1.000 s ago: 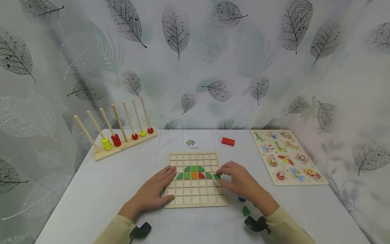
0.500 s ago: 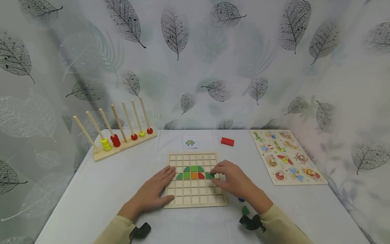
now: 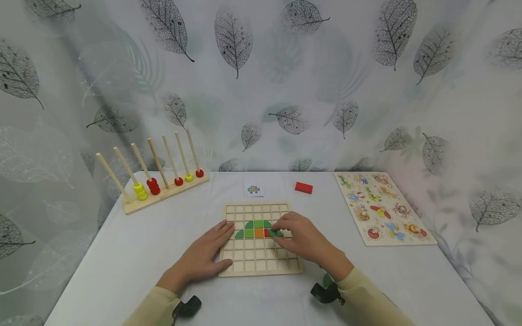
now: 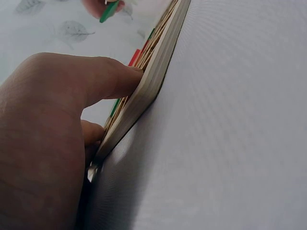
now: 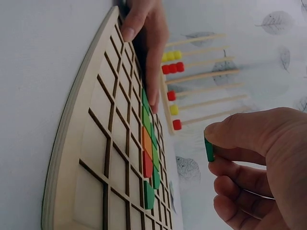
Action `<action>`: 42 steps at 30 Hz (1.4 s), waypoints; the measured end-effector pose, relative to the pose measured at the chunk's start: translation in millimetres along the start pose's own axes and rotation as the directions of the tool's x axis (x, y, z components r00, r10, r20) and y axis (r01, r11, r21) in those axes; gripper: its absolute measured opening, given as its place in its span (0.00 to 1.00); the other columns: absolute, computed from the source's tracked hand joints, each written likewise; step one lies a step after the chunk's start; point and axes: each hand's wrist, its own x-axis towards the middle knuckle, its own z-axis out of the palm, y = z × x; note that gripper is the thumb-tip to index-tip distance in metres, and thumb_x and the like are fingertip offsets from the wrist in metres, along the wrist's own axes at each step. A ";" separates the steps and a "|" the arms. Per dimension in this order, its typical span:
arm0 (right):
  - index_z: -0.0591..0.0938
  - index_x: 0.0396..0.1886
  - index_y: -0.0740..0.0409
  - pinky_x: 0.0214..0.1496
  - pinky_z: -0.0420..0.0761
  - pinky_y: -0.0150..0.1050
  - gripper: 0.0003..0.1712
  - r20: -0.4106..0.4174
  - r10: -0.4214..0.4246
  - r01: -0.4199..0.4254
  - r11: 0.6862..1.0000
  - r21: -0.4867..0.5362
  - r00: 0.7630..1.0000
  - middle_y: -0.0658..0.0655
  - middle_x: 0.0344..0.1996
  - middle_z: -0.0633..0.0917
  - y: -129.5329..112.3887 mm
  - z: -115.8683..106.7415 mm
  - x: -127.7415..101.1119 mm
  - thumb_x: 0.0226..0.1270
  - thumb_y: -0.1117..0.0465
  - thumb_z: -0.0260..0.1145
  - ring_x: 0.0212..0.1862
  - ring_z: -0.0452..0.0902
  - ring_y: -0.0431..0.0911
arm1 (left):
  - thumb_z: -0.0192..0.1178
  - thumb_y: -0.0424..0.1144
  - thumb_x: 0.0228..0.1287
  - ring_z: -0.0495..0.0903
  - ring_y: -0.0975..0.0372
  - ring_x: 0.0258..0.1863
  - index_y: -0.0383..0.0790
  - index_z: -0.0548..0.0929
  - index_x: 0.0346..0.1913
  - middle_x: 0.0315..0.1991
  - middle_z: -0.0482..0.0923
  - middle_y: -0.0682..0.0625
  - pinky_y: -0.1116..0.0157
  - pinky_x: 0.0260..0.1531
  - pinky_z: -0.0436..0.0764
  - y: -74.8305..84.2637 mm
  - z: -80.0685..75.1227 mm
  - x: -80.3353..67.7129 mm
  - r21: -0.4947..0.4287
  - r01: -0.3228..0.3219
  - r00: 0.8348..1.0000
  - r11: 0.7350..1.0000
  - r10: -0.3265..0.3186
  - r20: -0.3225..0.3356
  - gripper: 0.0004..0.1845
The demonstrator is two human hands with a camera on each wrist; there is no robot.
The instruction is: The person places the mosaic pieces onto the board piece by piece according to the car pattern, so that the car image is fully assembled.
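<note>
Right wrist view, green piece [image 5: 209,149] pinched in grip

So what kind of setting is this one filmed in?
Likely a tabletop set up for children's learning toys: a wooden grid board with coloured tiles, a bead-and-rod counting frame and an animal peg puzzle on a white table, backed by a leaf-print curtain.

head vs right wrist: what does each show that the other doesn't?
Head only: card, red block, animal puzzle, both sleeves. Right wrist only: the green piece pinched in the right hand, held clear above the grid board. Both: board, its coloured pieces, left hand on its edge, bead rack.
</note>
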 end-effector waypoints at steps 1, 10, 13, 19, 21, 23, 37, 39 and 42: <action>0.93 0.47 0.49 0.49 0.87 0.40 0.11 0.003 0.003 -0.003 1.000 0.008 1.000 0.45 0.43 0.86 -0.2 1.1 1.0 0.65 0.61 0.83 0.49 0.81 0.44 | 0.63 0.61 0.71 0.52 0.53 0.86 0.38 0.64 0.85 0.87 0.57 0.51 0.45 0.79 0.63 -0.2 -0.4 0.3 -0.005 -0.001 1.000 1.000 0.001 0.000 0.48; 0.94 0.47 0.49 0.50 0.86 0.39 0.10 0.033 0.001 -0.002 1.000 0.015 0.999 0.45 0.43 0.86 -2.9 10.7 7.8 0.67 0.59 0.82 0.50 0.80 0.42 | 0.63 0.61 0.71 0.51 0.53 0.86 0.38 0.63 0.86 0.87 0.56 0.51 0.45 0.79 0.63 -0.5 -0.5 1.2 -0.016 -0.006 1.000 1.000 0.006 0.000 0.48; 0.94 0.47 0.51 0.48 0.86 0.39 0.10 0.026 -0.021 0.021 1.000 0.020 0.999 0.45 0.42 0.86 -4.6 13.1 10.1 0.67 0.60 0.82 0.49 0.81 0.44 | 0.63 0.61 0.72 0.52 0.53 0.86 0.39 0.63 0.86 0.87 0.56 0.51 0.45 0.79 0.63 -0.9 -0.3 1.3 -0.010 -0.011 1.000 1.000 0.011 -0.005 0.48; 0.94 0.48 0.53 0.46 0.84 0.39 0.10 0.039 -0.044 0.043 0.998 0.042 0.998 0.50 0.40 0.88 -9.6 16.8 13.9 0.68 0.61 0.81 0.46 0.82 0.50 | 0.62 0.62 0.72 0.51 0.54 0.86 0.39 0.63 0.86 0.87 0.56 0.51 0.45 0.79 0.63 -0.6 0.0 0.9 -0.012 -0.004 1.000 1.000 0.004 -0.002 0.48; 0.94 0.48 0.53 0.46 0.84 0.39 0.11 0.042 -0.051 0.049 0.998 0.038 0.998 0.50 0.40 0.88 -11.8 17.7 15.0 0.68 0.60 0.81 0.46 0.82 0.49 | 0.62 0.63 0.72 0.51 0.54 0.86 0.40 0.63 0.86 0.87 0.56 0.51 0.45 0.79 0.63 -0.4 0.1 0.9 -0.013 -0.002 1.000 1.000 0.002 -0.002 0.48; 0.94 0.49 0.52 0.47 0.84 0.39 0.11 0.045 -0.054 0.053 0.998 0.029 0.998 0.49 0.40 0.88 -13.4 19.4 16.5 0.68 0.60 0.81 0.47 0.81 0.47 | 0.62 0.62 0.72 0.51 0.54 0.86 0.39 0.63 0.86 0.87 0.56 0.51 0.44 0.79 0.63 -0.2 -0.4 0.9 -0.018 -0.002 1.000 1.000 0.002 -0.004 0.48; 0.94 0.49 0.52 0.47 0.83 0.36 0.11 0.083 -0.082 0.081 0.997 0.015 0.993 0.45 0.40 0.87 -24.1 33.8 29.1 0.70 0.57 0.79 0.46 0.78 0.41 | 0.63 0.61 0.72 0.52 0.52 0.86 0.38 0.64 0.85 0.86 0.57 0.50 0.43 0.78 0.64 0.1 -0.8 0.4 -0.014 -0.019 1.000 1.000 0.019 -0.019 0.48; 0.94 0.49 0.52 0.47 0.83 0.36 0.10 0.086 -0.089 0.088 0.996 0.016 0.992 0.46 0.40 0.87 -26.2 36.2 31.0 0.70 0.57 0.79 0.46 0.78 0.41 | 0.63 0.61 0.73 0.53 0.52 0.86 0.38 0.64 0.85 0.86 0.57 0.50 0.43 0.77 0.65 -0.8 0.3 0.1 -0.007 -0.022 1.000 1.000 0.022 -0.022 0.47; 0.94 0.48 0.53 0.50 0.83 0.36 0.10 0.092 -0.106 0.105 0.994 0.011 0.990 0.48 0.41 0.88 -29.2 39.8 34.4 0.71 0.58 0.78 0.47 0.79 0.41 | 0.62 0.62 0.73 0.53 0.52 0.86 0.38 0.65 0.85 0.86 0.58 0.50 0.43 0.77 0.65 -1.8 1.2 -0.1 0.006 -0.028 0.999 1.000 0.028 -0.030 0.47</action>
